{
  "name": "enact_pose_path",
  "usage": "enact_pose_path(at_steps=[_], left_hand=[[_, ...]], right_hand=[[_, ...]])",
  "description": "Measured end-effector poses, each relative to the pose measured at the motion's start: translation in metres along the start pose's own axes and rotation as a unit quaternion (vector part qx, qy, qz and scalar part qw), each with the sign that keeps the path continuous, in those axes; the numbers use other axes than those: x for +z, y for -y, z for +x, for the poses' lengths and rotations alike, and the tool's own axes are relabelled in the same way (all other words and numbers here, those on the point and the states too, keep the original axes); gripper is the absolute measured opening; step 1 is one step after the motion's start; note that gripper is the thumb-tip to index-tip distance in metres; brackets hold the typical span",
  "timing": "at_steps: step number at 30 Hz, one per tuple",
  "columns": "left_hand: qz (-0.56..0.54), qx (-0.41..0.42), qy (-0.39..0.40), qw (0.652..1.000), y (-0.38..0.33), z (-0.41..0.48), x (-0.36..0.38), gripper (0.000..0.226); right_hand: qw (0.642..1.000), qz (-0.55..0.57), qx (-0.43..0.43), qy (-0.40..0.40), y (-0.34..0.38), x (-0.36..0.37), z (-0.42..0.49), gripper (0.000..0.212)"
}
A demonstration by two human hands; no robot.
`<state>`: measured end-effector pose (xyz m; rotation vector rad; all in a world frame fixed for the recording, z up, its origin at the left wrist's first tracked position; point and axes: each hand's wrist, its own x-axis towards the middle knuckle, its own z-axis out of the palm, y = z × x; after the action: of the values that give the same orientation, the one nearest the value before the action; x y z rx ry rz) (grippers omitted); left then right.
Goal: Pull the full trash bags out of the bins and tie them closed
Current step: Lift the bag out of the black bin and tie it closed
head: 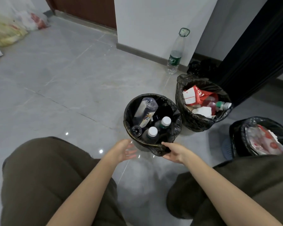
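Observation:
Three round bins lined with black bags stand on the grey tile floor. The nearest bin (pixel 129 111) holds several plastic bottles. Its black bag (pixel 176 126) is folded over the rim. My right hand (pixel 173 152) grips the bunched bag edge at the bin's near rim. My left hand (pixel 125 150) hovers open just left of that rim, fingers spread, touching nothing. A second bin (pixel 183 111), behind to the right, is full of red and white wrappers. The third bin (pixel 235 136), at the far right, holds white and red plastic.
A tall clear bottle (pixel 176 53) with a green label stands against the white wall. Filled plastic bags (pixel 11 28) lie at the far left. A black curtain (pixel 255 46) hangs behind the bins. My knees in dark trousers flank the bin. A blue slipper (pixel 226 148) lies by the third bin.

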<state>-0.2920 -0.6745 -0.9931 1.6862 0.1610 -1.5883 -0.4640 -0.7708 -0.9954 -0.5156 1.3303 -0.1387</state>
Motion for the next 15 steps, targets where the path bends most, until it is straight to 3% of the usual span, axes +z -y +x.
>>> enact_pose_path(at_steps=[4, 9, 12, 15], left_hand=[[-0.046, -0.024, 0.034, 0.998, 0.013, 0.004, 0.005, 0.017], [-0.069, -0.023, 0.016, 0.997, 0.019, 0.004, 0.008, 0.007], [-0.067, 0.004, -0.009, 0.998, 0.020, 0.003, 0.010, 0.012], [-0.061, 0.028, -0.039, 0.997, 0.016, -0.002, 0.006, 0.011]], right_hand=[[1.000, -0.008, -0.014, 0.020, -0.022, -0.015, -0.006, 0.036], [0.996, -0.049, -0.038, 0.058, -0.027, -0.018, -0.022, 0.020], [0.992, -0.096, -0.059, 0.061, -0.025, -0.021, -0.032, 0.013], [0.995, -0.034, -0.096, 0.026, -0.018, -0.025, -0.038, 0.009]])
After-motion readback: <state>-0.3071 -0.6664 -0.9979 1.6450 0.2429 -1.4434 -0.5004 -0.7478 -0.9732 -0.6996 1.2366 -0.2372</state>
